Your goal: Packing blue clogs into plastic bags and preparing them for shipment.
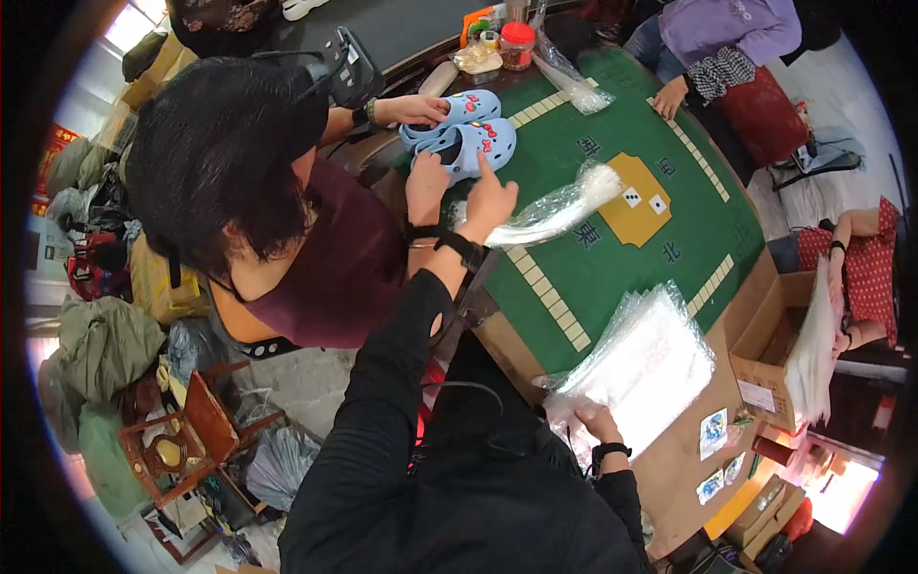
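My left hand reaches out with its index finger stretched toward a pair of light blue clogs with red bow charms. The fingertip is at the nearer clog's side; I cannot tell whether it touches. A co-worker in a dark red top holds the clogs, with one hand on the far clog and the other at the near one. Lower right, my right hand is closed on the near edge of a stack of clear plastic bags, which lies over the table's edge.
The green table mat carries printed tile rows and another bundle of clear bags. A red-lidded jar stands at the back. An open cardboard box is at right, beside a person in red handling bags. Another person's hand rests far right.
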### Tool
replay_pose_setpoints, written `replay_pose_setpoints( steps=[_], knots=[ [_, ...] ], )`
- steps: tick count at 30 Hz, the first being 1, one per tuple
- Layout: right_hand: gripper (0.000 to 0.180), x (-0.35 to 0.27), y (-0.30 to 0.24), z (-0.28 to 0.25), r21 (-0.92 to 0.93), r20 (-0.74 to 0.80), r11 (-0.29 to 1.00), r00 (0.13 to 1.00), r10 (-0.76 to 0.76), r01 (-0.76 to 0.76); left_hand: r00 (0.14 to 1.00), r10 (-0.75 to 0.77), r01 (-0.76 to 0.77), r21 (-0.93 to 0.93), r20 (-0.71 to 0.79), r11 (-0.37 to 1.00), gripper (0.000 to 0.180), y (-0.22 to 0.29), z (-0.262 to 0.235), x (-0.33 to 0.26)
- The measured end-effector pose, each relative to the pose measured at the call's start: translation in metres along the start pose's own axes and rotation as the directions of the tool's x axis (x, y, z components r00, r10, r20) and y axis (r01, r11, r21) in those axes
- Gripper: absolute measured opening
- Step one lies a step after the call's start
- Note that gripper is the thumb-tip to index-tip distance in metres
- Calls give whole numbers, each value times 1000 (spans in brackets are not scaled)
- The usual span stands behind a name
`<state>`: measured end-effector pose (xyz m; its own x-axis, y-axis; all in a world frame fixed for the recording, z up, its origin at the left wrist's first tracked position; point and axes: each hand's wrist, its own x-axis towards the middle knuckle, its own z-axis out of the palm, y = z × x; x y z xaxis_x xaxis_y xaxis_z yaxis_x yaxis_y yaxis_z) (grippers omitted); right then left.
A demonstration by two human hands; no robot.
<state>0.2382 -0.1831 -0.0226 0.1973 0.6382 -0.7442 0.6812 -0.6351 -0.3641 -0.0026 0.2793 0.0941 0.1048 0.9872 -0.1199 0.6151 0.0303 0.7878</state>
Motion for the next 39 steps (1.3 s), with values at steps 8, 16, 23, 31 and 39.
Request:
replay_pose_setpoints(
  steps=[8,16,23,31,39],
  knots=[
    [66,-17,-23,-11,-88,-84,974,976,201,-208,954,-296,295,-295,43,909,87,-10,-3,66],
    [79,-14,-36,-14,-63,-63,964,965,255,-259,940,-324,308,-138,-111,941,76,-22,-9,80],
    [80,-15,-30,-13,-90,-45,954,958,282,-285,907,90,66,349,-411,935,53,-10,-7,76],
    [81,-12,-28,-12,-102,-37,934,940,340,-342,964,-156,199,194,-214,961,64,-19,-6,91],
    [102,-2,-17,-11,-121,149,936,927,345,-329,953,85,16,327,-292,945,62,-18,23,66]
  ],
)
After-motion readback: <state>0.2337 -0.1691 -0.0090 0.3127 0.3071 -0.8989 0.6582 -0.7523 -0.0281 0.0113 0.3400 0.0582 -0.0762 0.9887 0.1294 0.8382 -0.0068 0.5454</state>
